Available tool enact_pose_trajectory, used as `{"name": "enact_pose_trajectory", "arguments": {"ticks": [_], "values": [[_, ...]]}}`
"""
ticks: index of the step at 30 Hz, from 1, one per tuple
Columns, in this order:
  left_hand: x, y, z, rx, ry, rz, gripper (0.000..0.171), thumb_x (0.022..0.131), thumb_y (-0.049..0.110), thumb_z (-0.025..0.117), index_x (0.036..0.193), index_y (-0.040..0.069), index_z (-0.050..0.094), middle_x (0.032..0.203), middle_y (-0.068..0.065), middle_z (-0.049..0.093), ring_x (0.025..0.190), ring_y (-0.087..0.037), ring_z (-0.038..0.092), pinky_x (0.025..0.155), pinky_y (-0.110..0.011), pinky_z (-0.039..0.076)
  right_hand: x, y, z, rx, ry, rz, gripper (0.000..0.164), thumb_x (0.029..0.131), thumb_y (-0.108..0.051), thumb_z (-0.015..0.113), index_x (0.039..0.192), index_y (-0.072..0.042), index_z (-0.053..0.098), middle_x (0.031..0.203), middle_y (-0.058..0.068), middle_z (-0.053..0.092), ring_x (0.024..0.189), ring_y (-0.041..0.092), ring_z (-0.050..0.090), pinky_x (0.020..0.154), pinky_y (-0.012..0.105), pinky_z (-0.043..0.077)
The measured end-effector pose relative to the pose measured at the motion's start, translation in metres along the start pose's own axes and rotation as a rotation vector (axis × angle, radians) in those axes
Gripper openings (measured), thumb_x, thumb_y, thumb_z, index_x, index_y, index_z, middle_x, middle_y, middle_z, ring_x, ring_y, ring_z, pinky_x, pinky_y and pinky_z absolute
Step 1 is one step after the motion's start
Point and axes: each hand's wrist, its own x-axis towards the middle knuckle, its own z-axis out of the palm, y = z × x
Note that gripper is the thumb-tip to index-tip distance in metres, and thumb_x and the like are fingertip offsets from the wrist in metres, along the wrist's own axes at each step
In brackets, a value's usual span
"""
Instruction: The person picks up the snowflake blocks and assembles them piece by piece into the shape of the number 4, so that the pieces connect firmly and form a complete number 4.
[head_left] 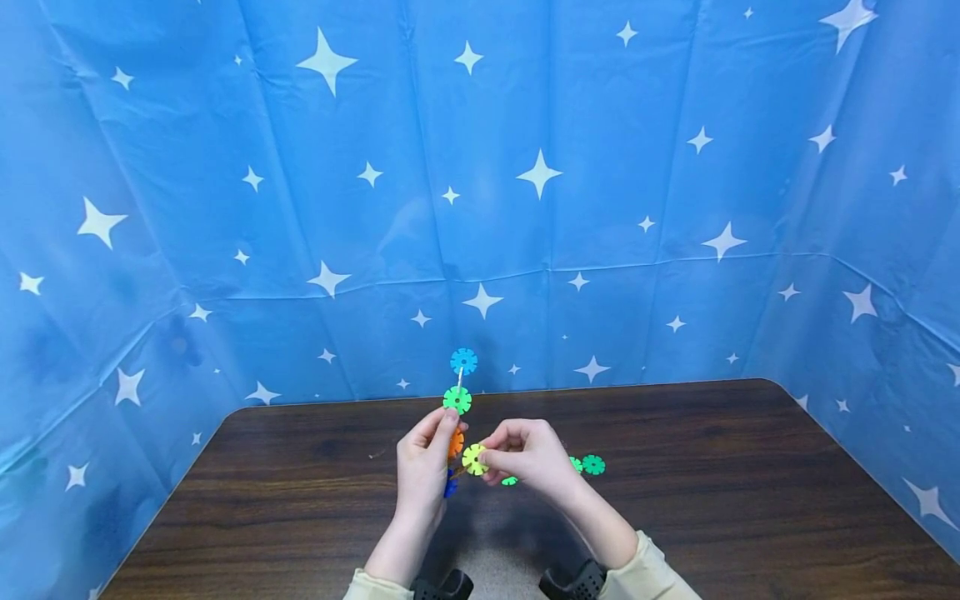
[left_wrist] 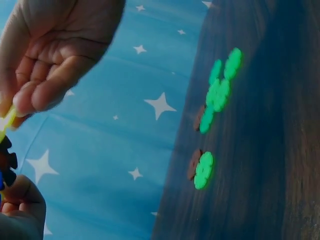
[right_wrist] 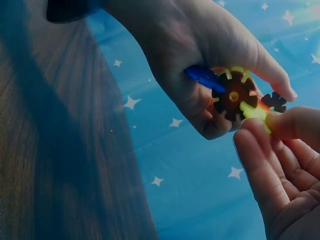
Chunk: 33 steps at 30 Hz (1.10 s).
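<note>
A chain of notched plastic discs stands up from my left hand [head_left: 422,462], which grips it between thumb and fingers. Its light blue disc [head_left: 465,361] is on top, above a green disc [head_left: 457,401]. Lower down are an orange disc [head_left: 454,444] and a dark blue disc [head_left: 450,484], both partly hidden. My right hand [head_left: 534,458] pinches a yellow disc [head_left: 472,459] beside the chain. In the right wrist view, that yellow disc [right_wrist: 254,111] meets the edge of a dark brown disc [right_wrist: 234,96]; how deeply they interlock cannot be told.
Several loose discs lie on the dark wooden table [head_left: 300,500], among them a green disc [head_left: 593,464] right of my right hand. The left wrist view shows brown discs [left_wrist: 194,165] beside green ones. A blue star-patterned curtain [head_left: 495,225] surrounds the table's back and sides.
</note>
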Motion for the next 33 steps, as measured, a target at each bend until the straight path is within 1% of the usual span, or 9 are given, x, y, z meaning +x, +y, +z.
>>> {"name": "enact_pose_trajectory", "arguments": {"ticks": [2,6,10,14,20,24,28,31,33], "values": [[0.0,0.0,0.0,0.005,-0.003,-0.002,0.025,0.094,0.027,0.066,0.085,0.003,0.07,0.069,-0.003,0.055,0.057,-0.01,0.047,0.047,-0.023,0.047,0.0,0.0,0.001,0.004,-0.006,-0.005,0.012,0.085,0.0,0.069,0.091,0.011,0.066,0.079,0.017,0.07,0.064,0.023,0.069,0.059,0.035,0.058],[0.0,-0.001,-0.001,-0.002,-0.005,-0.008,0.027,0.094,0.028,0.066,0.086,0.003,0.07,0.068,-0.004,0.054,0.056,-0.012,0.047,0.046,-0.024,0.048,0.001,-0.002,0.001,-0.007,-0.004,0.006,0.013,0.085,-0.001,0.07,0.091,0.01,0.067,0.079,0.016,0.07,0.063,0.018,0.068,0.06,0.034,0.058],[0.0,0.0,-0.001,-0.023,-0.002,-0.004,0.027,0.095,0.027,0.065,0.086,0.002,0.07,0.066,-0.003,0.053,0.054,-0.013,0.045,0.046,-0.023,0.046,0.0,-0.003,0.0,-0.007,-0.011,0.024,0.015,0.085,-0.002,0.07,0.094,0.009,0.066,0.08,0.015,0.07,0.064,0.019,0.068,0.061,0.035,0.058],[0.0,-0.001,-0.001,-0.041,-0.007,-0.014,0.027,0.095,0.028,0.064,0.088,0.003,0.07,0.068,-0.003,0.057,0.055,-0.013,0.047,0.048,-0.024,0.047,0.0,-0.003,-0.001,-0.003,-0.017,0.041,0.016,0.087,-0.004,0.069,0.096,0.009,0.065,0.079,0.014,0.069,0.065,0.023,0.068,0.062,0.038,0.058],[0.0,0.0,-0.002,-0.052,-0.011,-0.029,0.028,0.095,0.031,0.064,0.089,0.004,0.07,0.073,-0.005,0.06,0.057,-0.015,0.05,0.049,-0.026,0.05,0.002,-0.004,-0.004,0.011,-0.025,0.087,0.021,0.089,-0.009,0.069,0.102,0.007,0.066,0.079,0.011,0.069,0.066,0.022,0.068,0.066,0.047,0.057],[0.001,0.001,-0.002,-0.046,-0.004,-0.025,0.027,0.095,0.03,0.063,0.089,0.004,0.07,0.075,-0.003,0.063,0.057,-0.013,0.052,0.049,-0.026,0.051,0.004,-0.002,-0.008,0.025,-0.026,0.081,0.026,0.093,-0.012,0.065,0.105,0.011,0.063,0.078,0.011,0.067,0.066,0.022,0.068,0.067,0.05,0.056],[0.001,0.002,-0.003,-0.044,0.003,-0.028,0.026,0.096,0.028,0.063,0.091,0.003,0.07,0.077,-0.002,0.065,0.058,-0.011,0.053,0.05,-0.025,0.052,0.006,0.005,-0.012,0.024,-0.01,0.092,0.03,0.095,-0.014,0.062,0.105,0.014,0.061,0.081,0.016,0.068,0.066,0.022,0.068,0.065,0.048,0.057],[0.001,0.002,-0.003,-0.047,0.002,-0.033,0.026,0.096,0.027,0.063,0.091,0.002,0.07,0.077,-0.002,0.065,0.057,-0.01,0.052,0.051,-0.025,0.052,0.007,0.015,-0.016,-0.028,0.011,0.124,0.027,0.094,-0.015,0.064,0.104,0.011,0.064,0.085,0.02,0.068,0.067,0.024,0.066,0.065,0.048,0.057],[0.001,0.002,-0.003,-0.046,0.002,-0.035,0.026,0.096,0.028,0.062,0.09,0.003,0.07,0.077,-0.002,0.065,0.057,-0.01,0.051,0.051,-0.025,0.052,0.008,0.026,-0.019,-0.123,0.014,0.129,0.024,0.092,-0.015,0.066,0.103,0.007,0.067,0.085,0.018,0.067,0.068,0.029,0.064,0.064,0.047,0.057]]}}
